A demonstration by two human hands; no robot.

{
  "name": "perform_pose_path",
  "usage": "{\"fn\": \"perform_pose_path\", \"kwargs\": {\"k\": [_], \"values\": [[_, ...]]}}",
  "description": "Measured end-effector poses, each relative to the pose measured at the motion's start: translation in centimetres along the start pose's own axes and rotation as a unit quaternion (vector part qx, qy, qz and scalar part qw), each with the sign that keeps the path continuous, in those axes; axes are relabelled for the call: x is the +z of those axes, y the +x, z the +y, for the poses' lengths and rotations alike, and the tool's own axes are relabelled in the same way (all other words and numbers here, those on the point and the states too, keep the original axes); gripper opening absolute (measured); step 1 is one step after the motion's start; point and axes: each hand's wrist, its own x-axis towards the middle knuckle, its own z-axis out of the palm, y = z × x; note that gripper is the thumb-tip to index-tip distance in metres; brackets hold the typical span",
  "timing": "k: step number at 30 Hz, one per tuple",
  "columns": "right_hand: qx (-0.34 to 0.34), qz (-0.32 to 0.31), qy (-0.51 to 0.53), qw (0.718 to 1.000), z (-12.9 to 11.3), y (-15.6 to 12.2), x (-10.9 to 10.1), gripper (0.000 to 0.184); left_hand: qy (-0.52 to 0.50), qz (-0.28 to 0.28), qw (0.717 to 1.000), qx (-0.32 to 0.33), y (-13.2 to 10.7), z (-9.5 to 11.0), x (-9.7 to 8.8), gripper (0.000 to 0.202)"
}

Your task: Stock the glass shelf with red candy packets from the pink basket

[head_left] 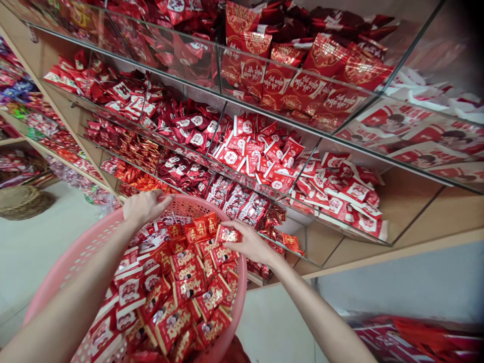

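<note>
A round pink plastic basket [79, 237] with a perforated wall is tilted below the shelves. It is filled with small red and gold wrapped packets [189, 287] and, on its left side, red and white ones [130, 291]. My left hand [142, 207] is closed over the basket's far rim, thumb pointing right. At the basket's right rim is my right hand [247, 243], its thumb and fingers closed on a small red packet [227, 234] just above the pile. The undersides of the fingers on both hands are partly hidden.
Glass-fronted shelves [242, 106] hold red packets in divided compartments, including large red bags [280, 75] on top. Wooden shelf edging [363, 254] runs along the lower right. A woven basket [24, 201] stands on the pale floor at left. Red packaging [419, 338] lies at bottom right.
</note>
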Motion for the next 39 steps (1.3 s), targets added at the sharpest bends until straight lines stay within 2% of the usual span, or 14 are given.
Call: {"fn": "perform_pose_path", "kwargs": {"k": [4,10,13,20,23,25,27,29,31,34,35,36,39], "values": [[-0.044,-0.080,-0.110,0.990,0.6,2.3,0.4,0.046,-0.008,0.000,1.000,0.001,0.0,-0.3,0.1,0.079],[-0.061,-0.134,-0.175,0.974,1.2,3.3,0.9,0.042,0.000,0.000,1.000,-0.017,-0.2,-0.7,0.1,0.076],[-0.068,-0.136,-0.181,0.972,1.3,3.2,1.0,0.035,-0.003,0.002,1.000,-0.017,-0.2,-0.8,0.2,0.076],[-0.059,-0.088,-0.171,0.980,1.4,2.2,1.9,0.024,0.003,-0.001,1.000,-0.013,-0.1,-0.5,0.2,0.076],[-0.071,-0.013,-0.132,0.989,0.8,1.2,2.2,0.029,0.009,-0.005,1.000,-0.013,0.0,-0.3,0.1,0.075],[-0.073,0.092,-0.083,0.990,0.5,-0.1,2.4,0.031,0.013,-0.009,1.000,-0.017,0.0,-0.2,0.0,0.075],[-0.059,0.215,-0.037,0.974,0.9,-2.2,2.8,0.029,0.016,-0.014,1.000,-0.021,0.0,-0.1,-0.1,0.076],[-0.032,0.314,-0.021,0.949,2.7,-5.2,3.4,0.024,0.018,-0.016,0.999,-0.024,0.1,-0.2,-0.1,0.077],[0.011,0.366,-0.041,0.930,5.9,-8.5,4.3,0.020,0.021,-0.018,0.999,-0.026,0.2,-0.3,0.0,0.079],[0.127,0.391,-0.072,0.909,12.5,-13.1,5.3,0.025,0.026,-0.021,0.999,-0.027,0.4,-0.4,0.3,0.079],[0.181,0.379,-0.091,0.903,14.7,-14.2,5.5,0.029,0.027,-0.022,0.999,-0.027,0.5,-0.4,0.3,0.079],[0.244,0.366,-0.118,0.890,16.7,-15.0,5.4,0.033,0.028,-0.022,0.999,-0.028,0.5,-0.4,0.4,0.079],[0.327,0.341,-0.143,0.870,21.1,-15.7,4.7,0.035,0.025,-0.019,0.999,-0.026,0.5,0.0,0.3,0.079]]}}
